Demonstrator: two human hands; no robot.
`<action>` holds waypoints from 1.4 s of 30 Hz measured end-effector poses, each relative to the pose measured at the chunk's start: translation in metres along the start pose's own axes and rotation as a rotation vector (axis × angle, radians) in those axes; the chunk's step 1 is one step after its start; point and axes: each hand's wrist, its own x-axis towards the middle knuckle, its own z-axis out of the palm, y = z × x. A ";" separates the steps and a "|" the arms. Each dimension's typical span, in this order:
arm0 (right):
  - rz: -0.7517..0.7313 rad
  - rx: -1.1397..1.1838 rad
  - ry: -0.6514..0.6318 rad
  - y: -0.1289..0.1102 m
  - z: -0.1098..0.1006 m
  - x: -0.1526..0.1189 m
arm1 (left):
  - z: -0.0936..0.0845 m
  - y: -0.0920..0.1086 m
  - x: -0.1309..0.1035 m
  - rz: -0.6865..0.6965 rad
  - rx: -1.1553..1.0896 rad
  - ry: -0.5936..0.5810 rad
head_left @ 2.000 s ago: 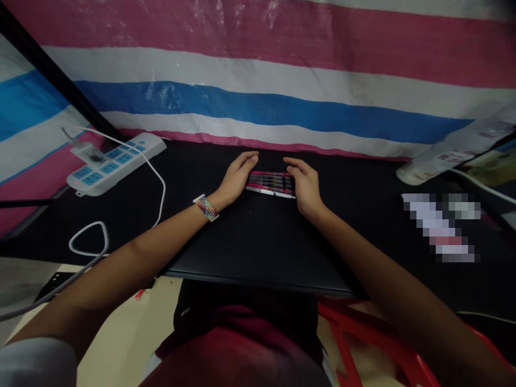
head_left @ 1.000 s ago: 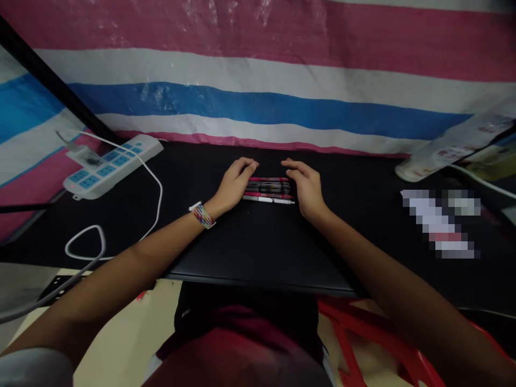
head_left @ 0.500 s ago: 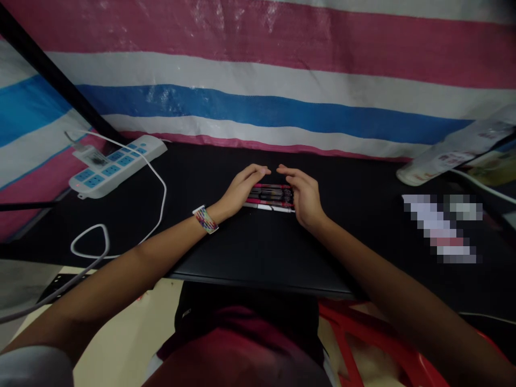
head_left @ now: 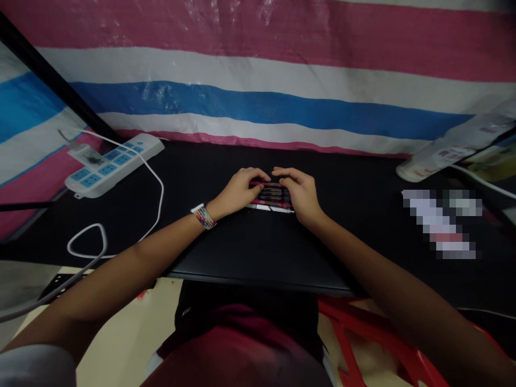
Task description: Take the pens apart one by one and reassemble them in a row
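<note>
With the pens (head_left: 276, 196) as our dial's centre, we have bare tabletop (head_left: 258, 247) at six o'clock, open between our forearms (head_left: 145, 253) to the near edge. At twelve our strip is shorter, stopped by the striped sheet (head_left: 258, 115). Our left hand (head_left: 237, 194) blocks nine, our right hand (head_left: 305, 199) three, and their fingertips nearly close twelve. Farther out, the white cable (head_left: 163, 196) and power strip (head_left: 117, 165) obstruct us from nine to ten, the bottle (head_left: 437, 160) between two and three.

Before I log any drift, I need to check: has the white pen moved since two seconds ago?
Yes, the white pen has moved nearer the front edge of the black table.
</note>
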 end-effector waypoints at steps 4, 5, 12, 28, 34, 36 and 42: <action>-0.010 -0.033 -0.017 -0.001 0.000 -0.001 | 0.000 0.003 -0.001 0.021 0.040 -0.018; -0.007 -0.034 -0.017 -0.002 0.000 -0.001 | 0.001 0.003 -0.001 0.022 0.042 -0.018; -0.008 0.031 -0.003 0.001 0.000 0.001 | 0.000 0.004 -0.001 0.043 0.034 -0.021; -0.837 -0.527 -0.356 -0.032 -0.006 -0.018 | -0.004 -0.009 0.007 -0.135 -0.374 0.128; -0.841 -0.506 -0.479 -0.033 -0.006 -0.019 | -0.006 -0.008 0.007 -0.196 -0.482 0.109; -0.821 -0.521 -0.445 -0.032 -0.007 -0.019 | -0.005 -0.008 0.008 -0.189 -0.507 0.112; -0.836 -0.511 -0.464 -0.029 -0.006 -0.019 | -0.005 -0.010 0.008 -0.199 -0.555 0.122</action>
